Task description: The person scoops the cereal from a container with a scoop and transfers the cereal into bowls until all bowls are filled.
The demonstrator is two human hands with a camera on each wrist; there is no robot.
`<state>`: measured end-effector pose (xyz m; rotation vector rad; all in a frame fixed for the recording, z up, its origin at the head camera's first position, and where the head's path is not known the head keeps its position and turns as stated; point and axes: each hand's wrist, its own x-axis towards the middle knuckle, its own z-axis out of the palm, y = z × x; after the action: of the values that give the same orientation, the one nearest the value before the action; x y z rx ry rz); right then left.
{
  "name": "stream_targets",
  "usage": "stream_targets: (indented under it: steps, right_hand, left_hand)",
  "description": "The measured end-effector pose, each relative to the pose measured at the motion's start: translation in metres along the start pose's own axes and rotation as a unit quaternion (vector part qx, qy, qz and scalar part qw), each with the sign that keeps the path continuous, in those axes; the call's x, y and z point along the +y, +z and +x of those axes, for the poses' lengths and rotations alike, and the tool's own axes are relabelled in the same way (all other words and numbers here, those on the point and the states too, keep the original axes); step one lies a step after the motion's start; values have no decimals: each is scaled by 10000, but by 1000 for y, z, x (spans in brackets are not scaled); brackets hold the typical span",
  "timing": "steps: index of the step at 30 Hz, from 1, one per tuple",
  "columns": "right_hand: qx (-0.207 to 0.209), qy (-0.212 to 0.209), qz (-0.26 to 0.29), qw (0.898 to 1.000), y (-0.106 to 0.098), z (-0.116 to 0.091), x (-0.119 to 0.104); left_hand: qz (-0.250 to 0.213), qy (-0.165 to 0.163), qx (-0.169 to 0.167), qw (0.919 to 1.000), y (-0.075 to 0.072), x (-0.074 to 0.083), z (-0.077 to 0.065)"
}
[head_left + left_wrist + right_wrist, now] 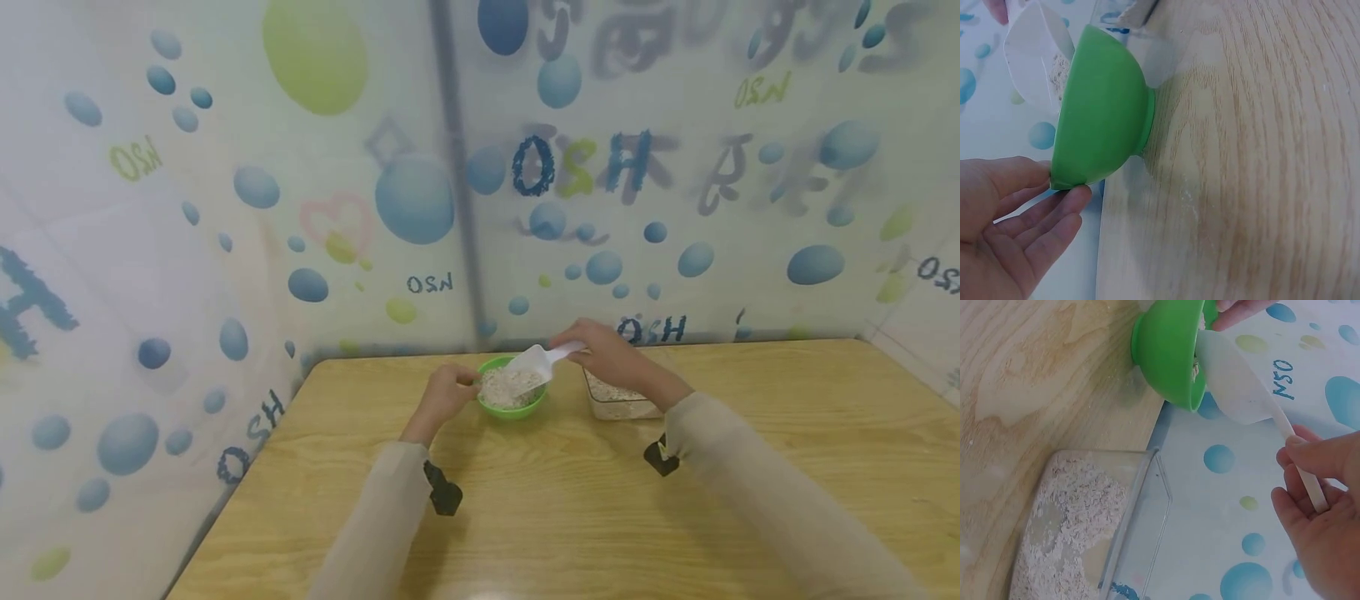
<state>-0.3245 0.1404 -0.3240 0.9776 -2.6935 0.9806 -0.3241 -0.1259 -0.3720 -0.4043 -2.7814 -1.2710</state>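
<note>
A green bowl (512, 412) stands on the table, heaped with pale flakes (498, 388) that look like oats. My left hand (447, 392) pinches its rim between thumb and fingers, clearest in the left wrist view, where the bowl (1100, 109) shows its outer side. With my right hand (1325, 487) I grip the handle of a white scoop (1235, 378). The scoop (532, 365) is tilted over the bowl, its lip down at the flakes. Right of the bowl sits a clear rectangular container (624, 410) holding more of the flakes (1075, 512), partly hidden by my right forearm in the head view.
The wooden table (540, 508) reaches back to a curtain (420, 200) printed with blue and green dots and lettering. Dark devices (444, 492) are strapped at both wrists. A few pale specks lie on the wood near the bowl.
</note>
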Motion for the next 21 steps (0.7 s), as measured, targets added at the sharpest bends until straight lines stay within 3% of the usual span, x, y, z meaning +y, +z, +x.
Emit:
stream_targets:
  steps: [21]
  right_hand:
    - [1151, -548, -544, 9904, -5, 2, 5]
  left_hand:
    - [-13, -150, 49, 9999, -7, 4, -1]
